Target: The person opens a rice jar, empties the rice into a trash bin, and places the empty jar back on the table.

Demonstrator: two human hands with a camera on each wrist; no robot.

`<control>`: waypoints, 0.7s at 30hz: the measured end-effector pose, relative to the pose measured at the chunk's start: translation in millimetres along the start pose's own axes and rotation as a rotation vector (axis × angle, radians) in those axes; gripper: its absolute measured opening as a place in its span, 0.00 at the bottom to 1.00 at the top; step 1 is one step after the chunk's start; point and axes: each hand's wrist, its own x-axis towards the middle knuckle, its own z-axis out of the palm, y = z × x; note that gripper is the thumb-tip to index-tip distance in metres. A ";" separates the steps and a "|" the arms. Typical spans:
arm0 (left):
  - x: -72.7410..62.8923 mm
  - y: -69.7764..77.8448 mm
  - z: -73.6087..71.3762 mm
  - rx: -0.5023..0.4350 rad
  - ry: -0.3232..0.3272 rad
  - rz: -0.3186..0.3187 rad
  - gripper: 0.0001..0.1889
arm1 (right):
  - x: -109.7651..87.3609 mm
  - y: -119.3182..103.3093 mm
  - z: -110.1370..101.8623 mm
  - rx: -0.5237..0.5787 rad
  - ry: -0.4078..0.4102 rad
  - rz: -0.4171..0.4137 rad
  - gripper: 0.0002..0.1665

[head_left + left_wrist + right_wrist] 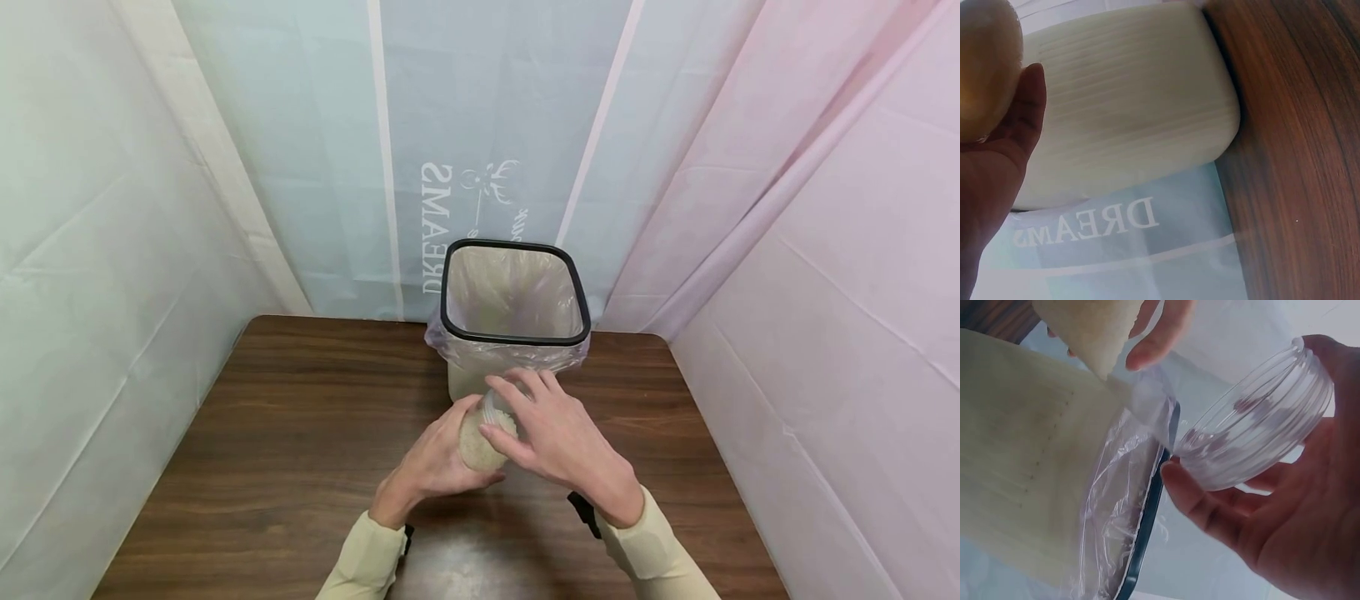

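My left hand grips a clear jar holding pale, rice-like grains, its fingers wrapped round the side. The jar leans toward the bin; its grain-filled end shows at the top of the right wrist view. In my right hand is a clear ridged lid, pinched between thumb and fingers close to the jar's mouth. Just beyond both hands stands a pale waste bin, with a clear bag lining it and a black rim ring round its top.
The bin stands at the far edge of a dark wood-grain table. Behind it hangs a pale blue curtain with white lettering. White cloth walls enclose the left and right sides.
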 end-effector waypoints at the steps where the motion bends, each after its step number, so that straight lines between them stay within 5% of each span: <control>1: 0.0 0.1 -0.3 -0.005 -0.001 -0.001 0.53 | -0.1 0.7 -0.4 0.009 -0.002 -0.014 0.31; 10: -1.6 -1.1 -0.3 0.014 0.015 0.034 0.53 | -0.4 4.8 -6.2 0.079 -0.080 -0.107 0.31; 17: -0.4 -3.3 1.0 0.098 0.078 0.096 0.54 | -0.5 5.7 -9.1 0.040 -0.097 0.007 0.46; 21: -0.8 -2.9 1.5 0.091 0.070 0.080 0.53 | 0.9 1.8 -6.8 -0.027 -0.080 0.073 0.49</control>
